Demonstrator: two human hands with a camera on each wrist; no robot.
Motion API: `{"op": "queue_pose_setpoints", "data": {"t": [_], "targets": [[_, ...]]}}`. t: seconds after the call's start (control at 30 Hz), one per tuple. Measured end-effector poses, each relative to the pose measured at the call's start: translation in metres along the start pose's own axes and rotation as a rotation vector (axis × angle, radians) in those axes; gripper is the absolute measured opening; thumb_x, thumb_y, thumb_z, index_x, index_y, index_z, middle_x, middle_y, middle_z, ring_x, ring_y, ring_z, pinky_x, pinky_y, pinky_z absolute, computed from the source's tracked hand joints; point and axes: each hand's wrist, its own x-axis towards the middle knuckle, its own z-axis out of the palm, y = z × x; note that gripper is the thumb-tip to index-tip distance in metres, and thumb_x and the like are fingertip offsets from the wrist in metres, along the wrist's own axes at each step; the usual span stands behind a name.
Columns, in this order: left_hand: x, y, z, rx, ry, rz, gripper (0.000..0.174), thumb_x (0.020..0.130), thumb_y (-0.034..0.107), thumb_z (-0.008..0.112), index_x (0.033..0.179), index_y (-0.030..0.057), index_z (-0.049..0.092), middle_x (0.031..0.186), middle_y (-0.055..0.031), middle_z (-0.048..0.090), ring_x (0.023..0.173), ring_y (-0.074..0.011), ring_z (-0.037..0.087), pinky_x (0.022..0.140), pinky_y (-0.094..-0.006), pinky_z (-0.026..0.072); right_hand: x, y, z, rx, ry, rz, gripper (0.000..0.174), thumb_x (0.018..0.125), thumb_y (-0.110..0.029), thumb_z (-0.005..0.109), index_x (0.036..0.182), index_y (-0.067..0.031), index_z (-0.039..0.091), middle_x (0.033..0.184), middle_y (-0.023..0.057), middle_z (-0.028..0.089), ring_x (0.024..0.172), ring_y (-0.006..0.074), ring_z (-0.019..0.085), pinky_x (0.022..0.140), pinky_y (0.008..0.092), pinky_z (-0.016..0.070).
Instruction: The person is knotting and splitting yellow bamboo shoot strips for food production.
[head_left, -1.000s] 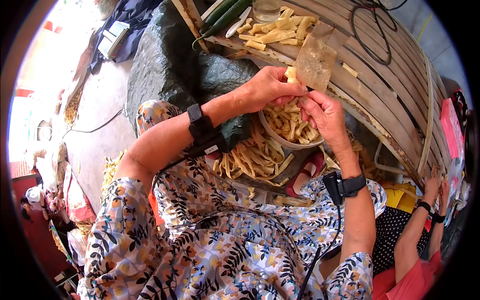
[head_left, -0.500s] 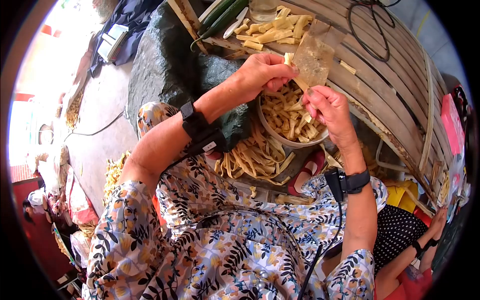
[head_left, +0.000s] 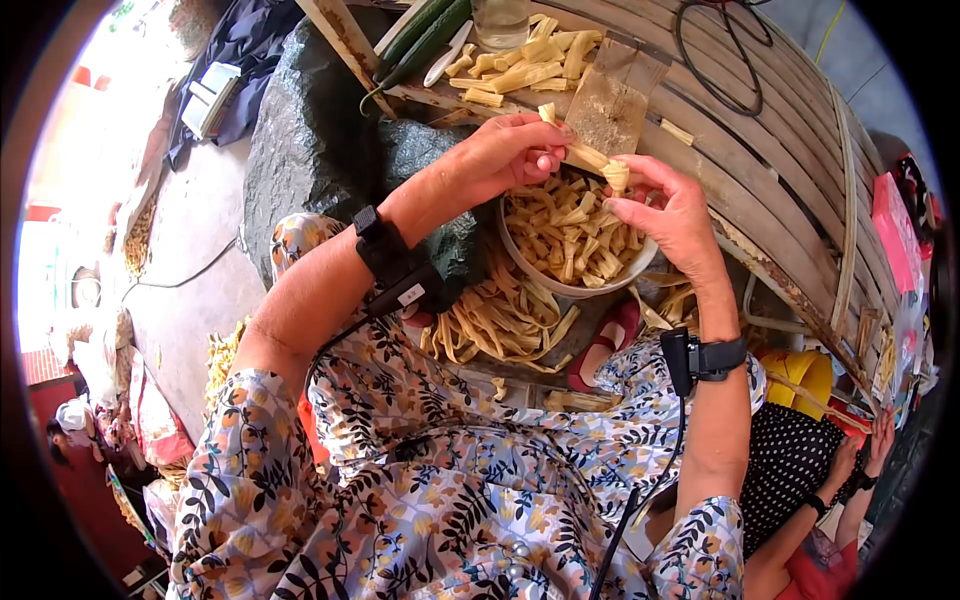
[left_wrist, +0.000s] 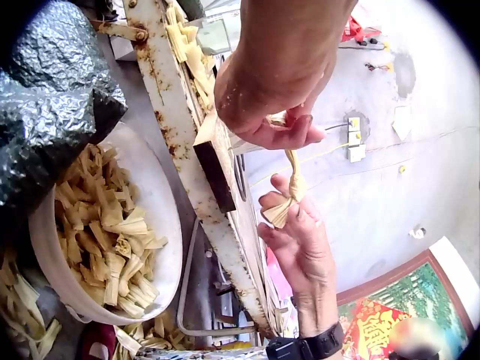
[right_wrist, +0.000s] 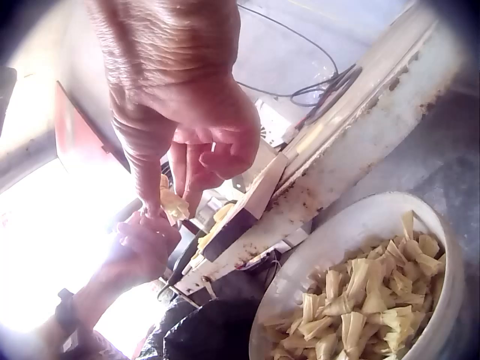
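Between both hands runs a pale yellow flat strip (head_left: 588,154) with a knot (head_left: 617,177) near its right end. My left hand (head_left: 505,158) pinches the strip's left part, and a short end sticks up above the fingers. At the knot, my right hand (head_left: 672,208) holds the strip between thumb and fingers. The left wrist view shows the knot (left_wrist: 298,187) with its end fanned out beside the right fingers. Below the hands stands a white tub (head_left: 540,278) filled with similar short knotted pieces (right_wrist: 360,300).
Behind the hands is a slatted wooden bench (head_left: 800,195) with a rusty frame. On it lie a small board (head_left: 606,105), yellow pieces (head_left: 530,72), green cucumbers (head_left: 425,40) and a glass (head_left: 500,25). Long strips (head_left: 500,315) lie left of the tub, near dark plastic sheeting (head_left: 300,150).
My hands have moved apart, drawing the strip out between them. The knot now shows at my right fingers, where the hands were close together before.
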Motion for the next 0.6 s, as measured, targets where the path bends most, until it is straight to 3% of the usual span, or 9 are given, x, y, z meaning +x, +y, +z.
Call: {"op": "queue_pose_setpoints", "data": {"t": [0.3, 0.6], "targets": [[0.005, 0.0, 0.0, -0.094, -0.036, 0.011, 0.017, 0.084, 0.011, 0.055, 0.097, -0.0015, 0.055, 0.074, -0.0006, 0.053, 0.057, -0.003, 0.045, 0.048, -0.0133, 0.035, 0.008, 0.016, -0.005, 0.261, 0.064, -0.075, 0.024, 0.085, -0.013, 0.056, 0.103, 0.0028, 0.058, 0.085, 0.0051, 0.063, 0.079, 0.0083, 0.057, 0.074, 0.0215, 0.0434], [0.005, 0.0, 0.007, -0.034, -0.069, 0.036, 0.017, 0.085, 0.012, 0.055, 0.097, 0.0011, 0.055, 0.083, -0.0041, 0.059, 0.067, -0.0073, 0.055, 0.066, -0.0197, 0.0461, 0.014, 0.011, 0.004, 0.394, 0.172, -0.029, 0.022, 0.083, -0.013, 0.058, 0.1, 0.0008, 0.06, 0.082, 0.0023, 0.062, 0.076, 0.0066, 0.056, 0.07, 0.02, 0.0425]]}}
